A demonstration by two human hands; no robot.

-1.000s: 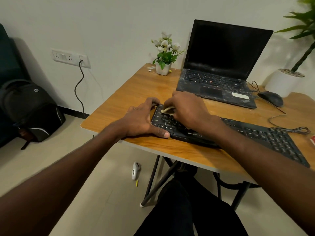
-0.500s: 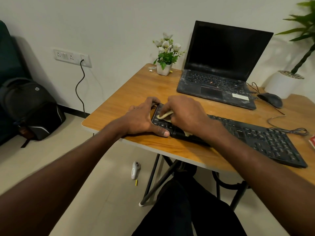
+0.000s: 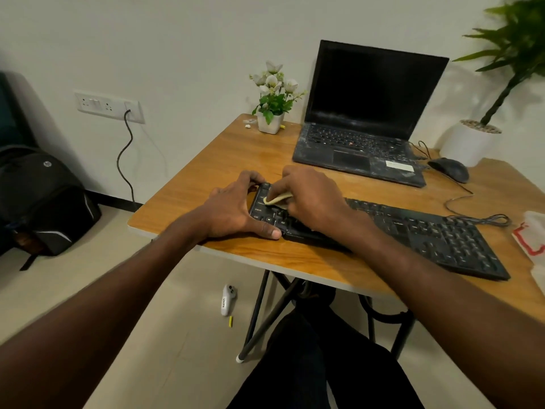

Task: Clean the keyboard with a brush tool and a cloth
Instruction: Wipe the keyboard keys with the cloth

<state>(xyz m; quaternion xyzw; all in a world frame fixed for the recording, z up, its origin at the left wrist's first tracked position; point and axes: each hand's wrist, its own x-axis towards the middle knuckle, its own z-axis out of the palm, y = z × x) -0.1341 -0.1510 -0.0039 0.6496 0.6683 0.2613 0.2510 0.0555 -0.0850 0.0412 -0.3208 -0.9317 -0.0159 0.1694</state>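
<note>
A black wired keyboard (image 3: 427, 234) lies across the wooden table (image 3: 206, 172). My left hand (image 3: 233, 211) grips its left end, thumb along the front edge and fingers curled over the back corner. My right hand (image 3: 309, 196) presses a small pale yellow cloth (image 3: 275, 199) onto the leftmost keys; most of the cloth is hidden under the fingers. No brush tool is visible.
A dusty open laptop (image 3: 362, 143) stands behind the keyboard, a black mouse (image 3: 449, 169) to its right. A small flower pot (image 3: 269, 121) and a large white planter (image 3: 469, 143) sit at the back. A white-and-red item (image 3: 530, 240) lies at the right edge.
My right hand with the cloth has shifted slightly left along the keys. The left hand has kept its hold on the keyboard's end.
</note>
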